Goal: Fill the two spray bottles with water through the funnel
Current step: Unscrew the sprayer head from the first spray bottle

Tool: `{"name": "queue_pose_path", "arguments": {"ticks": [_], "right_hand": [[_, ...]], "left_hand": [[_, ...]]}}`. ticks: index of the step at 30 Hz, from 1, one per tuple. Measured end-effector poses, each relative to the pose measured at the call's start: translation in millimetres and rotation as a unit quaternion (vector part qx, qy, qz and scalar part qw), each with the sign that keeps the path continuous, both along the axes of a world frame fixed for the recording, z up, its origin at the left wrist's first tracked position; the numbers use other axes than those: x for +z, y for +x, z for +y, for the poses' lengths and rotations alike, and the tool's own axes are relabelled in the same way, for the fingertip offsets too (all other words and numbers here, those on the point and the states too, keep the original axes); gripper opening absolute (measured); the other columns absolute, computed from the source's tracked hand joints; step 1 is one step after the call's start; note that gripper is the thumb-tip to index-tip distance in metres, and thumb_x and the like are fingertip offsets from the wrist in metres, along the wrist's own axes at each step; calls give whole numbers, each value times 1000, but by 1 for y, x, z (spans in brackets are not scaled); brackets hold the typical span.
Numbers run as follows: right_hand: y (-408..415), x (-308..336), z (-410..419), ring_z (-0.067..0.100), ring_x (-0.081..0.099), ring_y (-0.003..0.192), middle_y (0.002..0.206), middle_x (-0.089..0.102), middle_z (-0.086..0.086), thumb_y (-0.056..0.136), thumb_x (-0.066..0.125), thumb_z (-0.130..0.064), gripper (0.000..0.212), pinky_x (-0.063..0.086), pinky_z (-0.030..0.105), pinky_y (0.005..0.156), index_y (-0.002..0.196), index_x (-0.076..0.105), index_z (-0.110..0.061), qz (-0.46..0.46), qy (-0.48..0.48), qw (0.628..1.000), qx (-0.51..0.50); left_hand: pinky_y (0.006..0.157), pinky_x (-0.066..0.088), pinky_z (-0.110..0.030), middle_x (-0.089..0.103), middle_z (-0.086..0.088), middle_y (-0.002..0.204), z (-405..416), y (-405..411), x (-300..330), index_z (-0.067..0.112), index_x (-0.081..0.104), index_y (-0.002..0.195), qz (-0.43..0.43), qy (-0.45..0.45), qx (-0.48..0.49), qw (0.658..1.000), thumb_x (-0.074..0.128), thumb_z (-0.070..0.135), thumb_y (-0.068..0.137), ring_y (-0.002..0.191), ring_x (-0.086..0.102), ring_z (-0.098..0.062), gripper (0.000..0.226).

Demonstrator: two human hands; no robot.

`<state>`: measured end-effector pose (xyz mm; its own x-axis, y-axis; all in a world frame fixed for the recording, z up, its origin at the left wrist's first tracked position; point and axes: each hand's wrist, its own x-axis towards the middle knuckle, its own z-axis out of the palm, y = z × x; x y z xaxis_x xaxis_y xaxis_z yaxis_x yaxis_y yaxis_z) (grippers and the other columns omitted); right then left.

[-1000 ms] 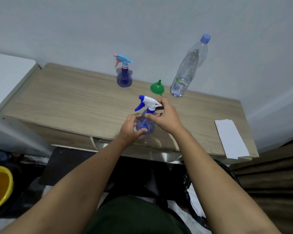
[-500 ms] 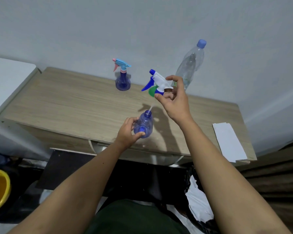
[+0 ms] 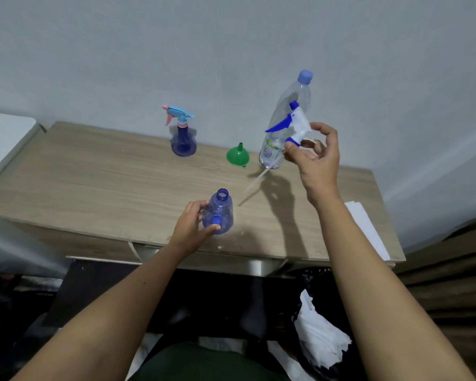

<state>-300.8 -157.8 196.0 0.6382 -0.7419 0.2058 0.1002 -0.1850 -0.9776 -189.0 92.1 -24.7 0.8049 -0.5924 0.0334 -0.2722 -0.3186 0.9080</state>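
The right hand (image 3: 315, 158) is lifting the sprayer head (image 3: 294, 125) farther up and right, clamped on it, while the left hand (image 3: 191, 229) is gripping the open spray bottle (image 3: 220, 210) below-left.

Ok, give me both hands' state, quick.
Left hand: closed around the open spray bottle.
Right hand: holding the removed trigger sprayer head.

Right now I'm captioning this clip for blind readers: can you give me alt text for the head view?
A person's right hand holds a white-and-blue spray head with its dip tube above a wooden table, while the left hand steadies the opened blue spray bottle. Behind stand a capped spray bottle, a green funnel and a water bottle.
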Motion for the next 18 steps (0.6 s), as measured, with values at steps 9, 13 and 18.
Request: {"name": "queue_pose_path", "arguments": {"ticks": [9, 13, 18], "right_hand": [[-18, -72, -9, 8, 70, 71, 101, 66, 14, 83, 83, 6, 59, 65, 37, 83, 127, 54, -20, 134, 22, 988, 67], [-15, -121, 7, 1, 67, 59, 76, 69, -2, 84, 79, 11, 57, 63, 32, 71, 130, 56, -11, 202, 64, 972, 104], [-14, -177, 13, 14, 71, 76, 85, 75, 3, 71, 92, -17, 57, 63, 43, 81, 118, 64, -30, 261, 9, 959, 113]], "left_hand": [[104, 56, -35, 57, 5, 131, -1, -6, 8, 19, 58, 137, 7, 24, 20, 999, 94, 24, 78, 116, 66, -13, 69], [102, 57, -44, 58, 2, 131, 0, -10, 9, 18, 58, 136, -2, 29, 34, 999, 94, 23, 77, 115, 66, -18, 69], [104, 57, -42, 58, -1, 132, 0, -12, 14, 15, 58, 138, -5, 41, 37, 998, 88, 41, 74, 117, 66, -21, 76]]}}
